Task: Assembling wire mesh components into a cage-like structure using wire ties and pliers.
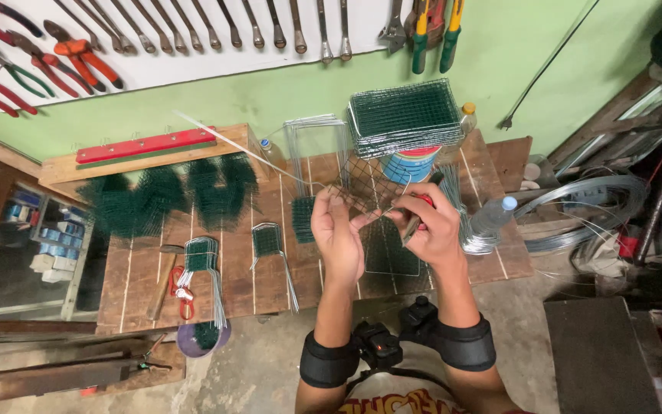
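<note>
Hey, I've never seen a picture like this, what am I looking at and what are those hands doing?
This is one picture from a camera worn on a person's head, looking down at their own two bare hands over a wooden workbench. The left hand steadies a piece of wire mesh. The right hand grips a red-handled tool against the mesh; its tip is hidden. On the bench lie green mesh pieces, a stack of mesh panels, a hammer and a plastic bottle. Wrenches and pliers hang on the wall.
</note>
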